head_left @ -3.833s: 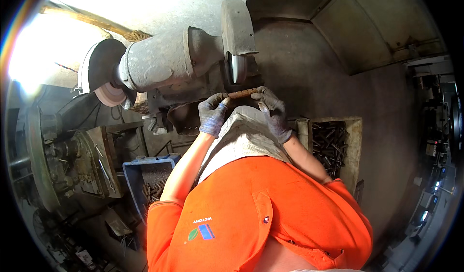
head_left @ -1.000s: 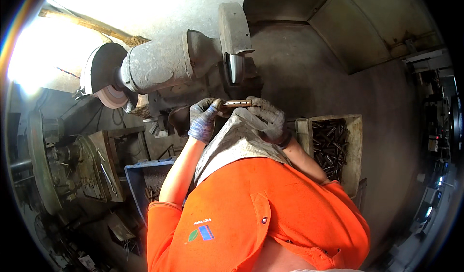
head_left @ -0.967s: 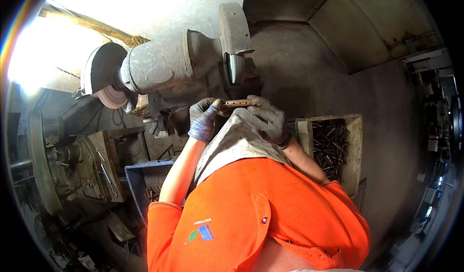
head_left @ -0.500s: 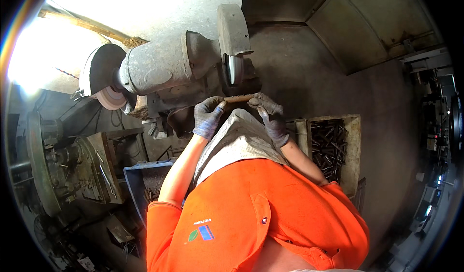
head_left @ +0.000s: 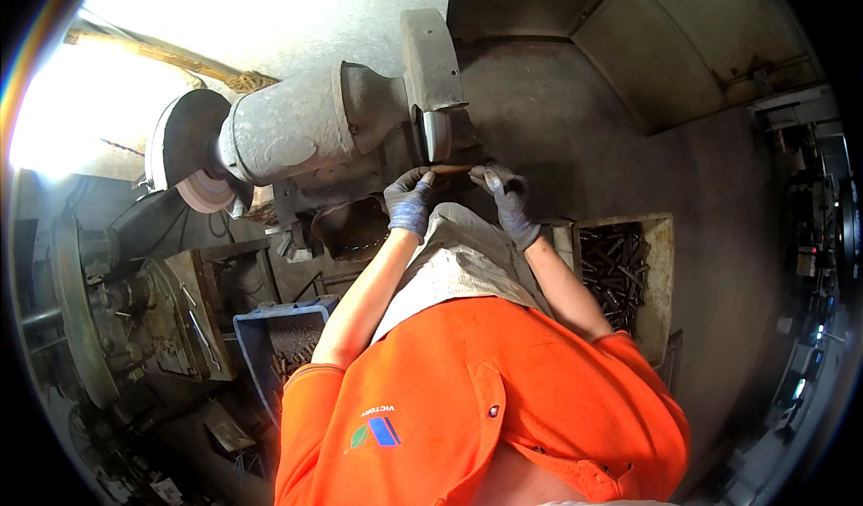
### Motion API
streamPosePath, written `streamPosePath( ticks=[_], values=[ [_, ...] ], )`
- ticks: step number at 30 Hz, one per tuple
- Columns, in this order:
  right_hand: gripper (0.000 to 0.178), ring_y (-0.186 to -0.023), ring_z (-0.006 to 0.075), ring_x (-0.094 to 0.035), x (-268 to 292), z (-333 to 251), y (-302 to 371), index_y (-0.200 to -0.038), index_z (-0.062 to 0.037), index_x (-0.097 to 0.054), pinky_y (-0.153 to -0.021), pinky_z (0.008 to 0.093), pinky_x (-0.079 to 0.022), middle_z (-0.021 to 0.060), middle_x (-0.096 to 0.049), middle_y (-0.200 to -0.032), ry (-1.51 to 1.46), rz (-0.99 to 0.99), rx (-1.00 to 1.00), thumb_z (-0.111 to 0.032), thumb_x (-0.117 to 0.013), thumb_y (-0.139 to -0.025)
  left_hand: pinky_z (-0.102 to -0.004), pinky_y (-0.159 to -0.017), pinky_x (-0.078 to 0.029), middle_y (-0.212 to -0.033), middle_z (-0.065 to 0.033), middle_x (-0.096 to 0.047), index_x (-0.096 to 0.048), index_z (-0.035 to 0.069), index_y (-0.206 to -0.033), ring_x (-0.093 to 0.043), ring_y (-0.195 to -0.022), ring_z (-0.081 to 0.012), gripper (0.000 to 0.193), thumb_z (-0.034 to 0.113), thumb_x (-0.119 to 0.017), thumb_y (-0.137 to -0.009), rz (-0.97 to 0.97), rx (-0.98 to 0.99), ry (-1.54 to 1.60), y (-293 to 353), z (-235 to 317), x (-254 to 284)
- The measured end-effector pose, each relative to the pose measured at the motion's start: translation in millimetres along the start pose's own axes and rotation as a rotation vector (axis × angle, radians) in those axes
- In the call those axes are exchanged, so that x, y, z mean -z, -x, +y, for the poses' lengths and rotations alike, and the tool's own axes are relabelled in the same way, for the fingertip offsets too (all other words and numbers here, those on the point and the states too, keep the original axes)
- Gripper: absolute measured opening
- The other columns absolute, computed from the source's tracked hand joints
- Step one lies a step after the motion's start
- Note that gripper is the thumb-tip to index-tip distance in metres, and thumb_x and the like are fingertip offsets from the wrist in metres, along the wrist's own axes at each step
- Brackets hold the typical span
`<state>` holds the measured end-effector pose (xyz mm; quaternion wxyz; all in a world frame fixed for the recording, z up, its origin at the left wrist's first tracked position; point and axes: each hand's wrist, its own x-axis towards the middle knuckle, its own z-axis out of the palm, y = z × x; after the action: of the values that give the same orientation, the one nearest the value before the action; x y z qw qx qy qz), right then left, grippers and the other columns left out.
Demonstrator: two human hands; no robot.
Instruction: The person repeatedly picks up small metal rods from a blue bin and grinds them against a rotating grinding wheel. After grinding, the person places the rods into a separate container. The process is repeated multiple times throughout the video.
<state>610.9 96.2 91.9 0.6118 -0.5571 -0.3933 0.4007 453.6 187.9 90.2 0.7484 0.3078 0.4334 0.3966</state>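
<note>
A short brownish metal rod (head_left: 452,170) lies level between my two gloved hands, just under the right-hand grinding wheel (head_left: 438,137) of a big grey bench grinder (head_left: 292,121). My left hand (head_left: 409,202) is closed on the rod's left end, thumb uppermost. Its right end is pinched in the fingers of my right hand (head_left: 506,202). Rod and wheel rim look very close; whether they touch I cannot tell. Both gloves are grey and bluish, and partly cover the rod's ends.
Right of me stands a pale crate (head_left: 661,272) with many dark metal rods. A blue bin (head_left: 256,353) holding small metal pieces is on the left. The grinder's second wheel (head_left: 207,191) sits at its left end. An old machine (head_left: 148,313) stands farther left.
Both hands have moved the rod slightly up and to the right, from in front of the wheel to its lower rim. The left hand has shifted most.
</note>
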Motion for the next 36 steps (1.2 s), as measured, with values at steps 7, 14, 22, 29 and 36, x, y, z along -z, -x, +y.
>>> streamPosePath(
  ticks=[7,14,22,29,36],
  values=[
    [0.037,-0.099,0.0226,-0.058,4,11,-4,-0.105,0.0037,-0.057,-0.094,0.0370,-0.044,0.0127,-0.059,-0.104,-0.103,0.059,-0.080,-0.030,-0.052,-0.091,-0.0250,-0.058,-0.050,-0.080,-0.0072,-0.065,-0.065,-0.002,-0.087,-0.060,-0.066,-0.0128,0.007,0.003,-0.060,-0.083,0.031,-0.075,-0.091,-10,-10,-4],
    [0.041,-0.098,0.0231,-0.058,-20,9,-8,-0.105,0.0064,-0.057,-0.092,0.0354,-0.045,0.0155,-0.059,-0.103,-0.019,0.021,-0.128,-0.031,-0.052,-0.091,-0.0250,-0.059,-0.049,-0.081,-0.0062,-0.065,-0.065,-0.002,-0.088,-0.059,-0.065,-0.0123,0.008,0.003,-0.062,-0.083,0.078,-0.060,-0.176,-23,-12,27],
    [0.035,-0.084,0.0142,-0.063,-49,7,-14,-0.098,0.0045,-0.064,-0.077,0.0255,-0.049,0.0100,-0.068,-0.090,-0.075,0.046,-0.082,-0.028,-0.052,-0.091,-0.0218,-0.048,-0.043,-0.078,-0.0066,-0.065,-0.063,-0.001,-0.093,-0.057,-0.056,-0.0118,0.013,0.005,-0.065,-0.081,0.162,-0.123,-0.154,-15,12,41],
    [0.037,-0.090,0.0166,-0.061,-43,13,-15,-0.100,0.0041,-0.063,-0.083,0.0293,-0.048,0.0092,-0.065,-0.094,-0.202,0.033,-0.168,-0.030,-0.053,-0.091,-0.0234,-0.054,-0.047,-0.075,-0.0049,-0.064,-0.065,-0.003,-0.086,-0.056,-0.059,-0.0090,0.008,0.002,-0.064,-0.080,0.152,-0.067,-0.149,-6,24,27],
    [0.041,-0.076,0.0134,-0.055,-13,16,-18,-0.091,0.0052,-0.063,-0.078,0.0281,-0.050,0.0047,-0.061,-0.082,-0.102,0.142,-0.078,-0.034,-0.052,-0.091,-0.0237,-0.050,-0.041,-0.071,-0.0029,-0.063,-0.067,-0.004,-0.084,-0.050,-0.056,-0.0078,0.012,0.007,-0.068,-0.078,0.149,-0.022,-0.280,-15,3,0]
  ],
)
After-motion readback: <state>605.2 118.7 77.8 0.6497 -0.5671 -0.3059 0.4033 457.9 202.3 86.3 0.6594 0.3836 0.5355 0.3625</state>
